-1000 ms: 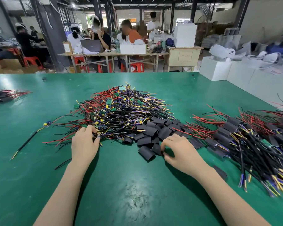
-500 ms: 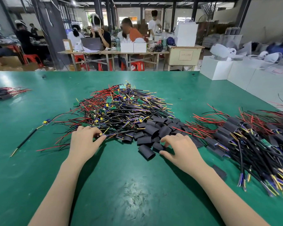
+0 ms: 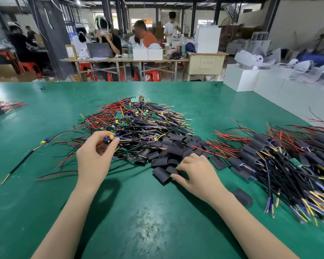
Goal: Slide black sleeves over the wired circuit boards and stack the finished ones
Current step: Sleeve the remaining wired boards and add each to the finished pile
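A tangled heap of wired circuit boards [image 3: 138, 120] with red, black, yellow and purple leads lies mid-table. My left hand [image 3: 94, 157] is raised at its near-left edge and pinches one small board [image 3: 108, 138] with yellow and blue parts between thumb and fingertips. Loose black sleeves [image 3: 176, 148] lie in a pile in front of the heap. My right hand [image 3: 196, 172] rests on the pile's near edge, fingers curled round a sleeve [image 3: 162, 174]. The sleeved boards [image 3: 269, 159] are stacked at the right.
One wired board [image 3: 45, 142] with a long black lead lies apart at the left. A lone sleeve [image 3: 242, 197] sits near my right forearm. A small bundle [image 3: 0, 107] lies at the far left edge. White boxes [image 3: 266, 85] border the green table [image 3: 138, 221] on the right.
My left hand has lifted out of the heap's edge with a board pinched in its fingers. My right hand stayed at the sleeve pile, shifting slightly toward the nearest sleeve.
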Motion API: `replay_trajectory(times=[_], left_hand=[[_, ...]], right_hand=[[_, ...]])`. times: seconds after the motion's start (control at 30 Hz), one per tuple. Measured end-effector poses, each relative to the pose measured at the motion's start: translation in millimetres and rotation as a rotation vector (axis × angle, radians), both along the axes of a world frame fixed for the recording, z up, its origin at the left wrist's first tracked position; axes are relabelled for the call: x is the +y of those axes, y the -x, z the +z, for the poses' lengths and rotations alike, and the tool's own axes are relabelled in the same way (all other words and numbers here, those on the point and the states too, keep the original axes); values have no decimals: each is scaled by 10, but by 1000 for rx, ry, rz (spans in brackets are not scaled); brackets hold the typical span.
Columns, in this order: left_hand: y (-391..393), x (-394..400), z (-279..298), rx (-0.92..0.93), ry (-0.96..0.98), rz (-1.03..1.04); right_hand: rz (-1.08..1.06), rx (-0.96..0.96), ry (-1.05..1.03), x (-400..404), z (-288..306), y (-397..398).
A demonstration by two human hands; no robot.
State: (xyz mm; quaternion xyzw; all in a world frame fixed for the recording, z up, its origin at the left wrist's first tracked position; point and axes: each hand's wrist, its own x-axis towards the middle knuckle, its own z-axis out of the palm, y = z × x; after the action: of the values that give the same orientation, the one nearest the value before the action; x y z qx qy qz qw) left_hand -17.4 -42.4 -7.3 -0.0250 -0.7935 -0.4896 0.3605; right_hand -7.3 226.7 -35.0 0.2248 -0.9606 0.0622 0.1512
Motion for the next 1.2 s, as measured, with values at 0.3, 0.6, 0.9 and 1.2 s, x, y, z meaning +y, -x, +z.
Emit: replay_trajectory(times=[0.3,0.6,0.9,1.2], left_hand=[[-2,16,28,-30,-339,-328],[0,27,-10,-132,-258,-447],[20,-6,-25,-137,-262,-467],[14,-34,-28,-166,-217,-452]], right_hand=[[25,-103,285,25,32,-7],[-120,-23,430,372,202,61],[-30,115,550,412,281,43],[9,173,655,389,298,35]])
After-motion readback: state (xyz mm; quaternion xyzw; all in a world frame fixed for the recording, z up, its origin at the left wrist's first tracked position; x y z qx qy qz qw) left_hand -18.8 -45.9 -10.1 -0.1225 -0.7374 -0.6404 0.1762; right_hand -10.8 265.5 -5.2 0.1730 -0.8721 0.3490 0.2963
